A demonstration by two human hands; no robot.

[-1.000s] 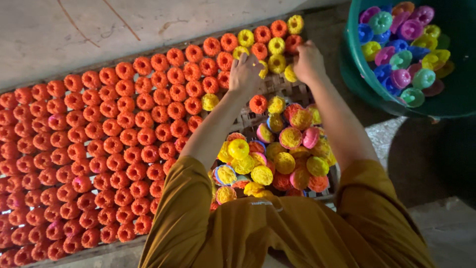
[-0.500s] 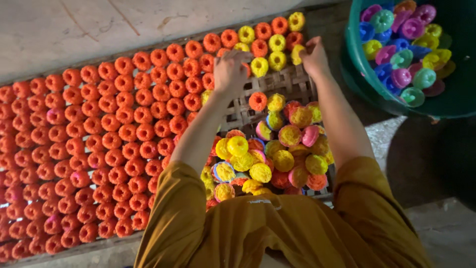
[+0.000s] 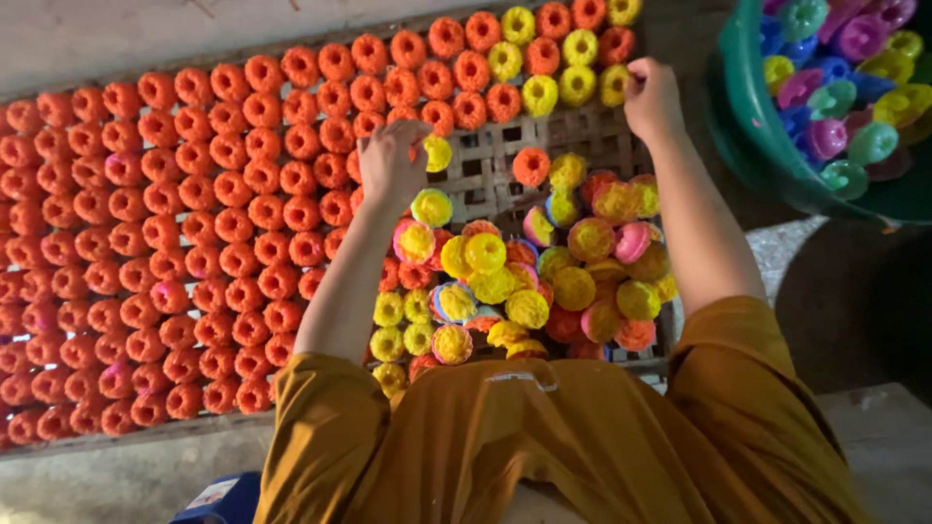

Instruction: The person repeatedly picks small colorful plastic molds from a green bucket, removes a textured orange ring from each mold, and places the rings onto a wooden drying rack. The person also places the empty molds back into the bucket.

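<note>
My left hand (image 3: 386, 163) pinches a yellow ring-shaped piece (image 3: 437, 152) just above the bare weave of a woven tray (image 3: 490, 160). My right hand (image 3: 652, 97) is curled, its fingertips against a yellow ring (image 3: 614, 85) in the far rows; I cannot tell if it grips that ring. Rows of orange rings (image 3: 194, 243) fill the tray's left side, and several yellow rings (image 3: 540, 94) sit in the far right rows. A loose pile of yellow, pink and orange rings (image 3: 524, 281) lies between my arms.
A green basin (image 3: 748, 116) at the upper right holds several purple, blue, green and yellow ring pieces. A pale concrete floor (image 3: 87, 39) runs beyond the tray. A blue object (image 3: 218, 500) sits at the lower left, by my mustard sleeve.
My left hand has drawn back from the far rows toward the middle of the tray, now with a yellow ring. My right hand stays at the far right rows.
</note>
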